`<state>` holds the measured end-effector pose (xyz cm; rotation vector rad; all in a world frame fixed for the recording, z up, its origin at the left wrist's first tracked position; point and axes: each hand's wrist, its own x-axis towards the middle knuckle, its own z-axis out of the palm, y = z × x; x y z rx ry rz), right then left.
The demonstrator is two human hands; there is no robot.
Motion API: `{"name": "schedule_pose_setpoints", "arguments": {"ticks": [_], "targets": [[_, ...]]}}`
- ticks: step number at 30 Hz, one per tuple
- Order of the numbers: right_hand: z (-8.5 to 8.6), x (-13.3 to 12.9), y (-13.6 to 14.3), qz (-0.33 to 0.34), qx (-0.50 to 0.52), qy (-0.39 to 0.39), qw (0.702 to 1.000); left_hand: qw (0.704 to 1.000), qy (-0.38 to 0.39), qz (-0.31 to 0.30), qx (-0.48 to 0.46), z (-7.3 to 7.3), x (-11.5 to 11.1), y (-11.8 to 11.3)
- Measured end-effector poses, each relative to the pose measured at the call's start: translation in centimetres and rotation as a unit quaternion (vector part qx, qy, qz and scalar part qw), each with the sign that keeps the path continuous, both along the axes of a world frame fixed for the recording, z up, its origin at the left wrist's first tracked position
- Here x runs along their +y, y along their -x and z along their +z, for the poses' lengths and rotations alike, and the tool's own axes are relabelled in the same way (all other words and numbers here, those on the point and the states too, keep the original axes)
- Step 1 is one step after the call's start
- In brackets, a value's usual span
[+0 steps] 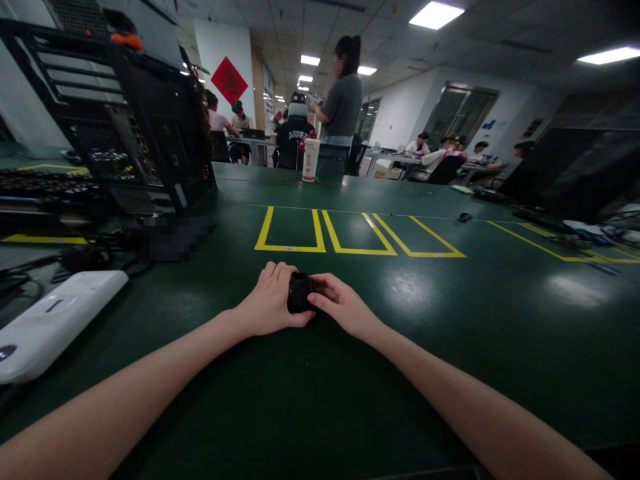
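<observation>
A small black boxy object (pixel 300 293) is between my two hands, low over the green table or resting on it; I cannot tell which, nor its exact kind. My left hand (pixel 273 298) wraps round its left side, with the thumb along the near edge. On the right, the thumb and fingers of my right hand (pixel 343 305) pinch its side. Part of the object is hidden by my fingers. Just beyond my hands, yellow tape outlines (pixel 290 249) mark the green tabletop (pixel 310 387).
An open black computer case (pixel 165 133) stands at the left, with cables near it. A white device (pixel 60 327) lies at the left edge. Farther back are a paper cup (pixel 311 159) and a small black ring-like piece (pixel 465 217). Several people are beyond the table.
</observation>
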<state>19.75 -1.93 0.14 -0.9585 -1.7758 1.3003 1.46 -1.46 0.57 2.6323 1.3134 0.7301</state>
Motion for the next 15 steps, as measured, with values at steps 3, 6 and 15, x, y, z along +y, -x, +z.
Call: {"name": "schedule_pose_setpoints", "arguments": {"ticks": [3, 6, 15], "targets": [[0.31, -0.23, -0.21, 0.034, 0.02, 0.012, 0.999, 1.0, -0.001, -0.002, 0.0, -0.04, 0.0, -0.02], [0.53, -0.46, -0.28, 0.046, 0.042, 0.02, 0.998, 1.0, -0.01, -0.001, 0.004, -0.04, -0.03, -0.03], [0.31, -0.29, 0.01, -0.004, 0.005, -0.013, 1.0, 1.0, 0.006, -0.002, 0.005, 0.11, -0.02, 0.07]]}}
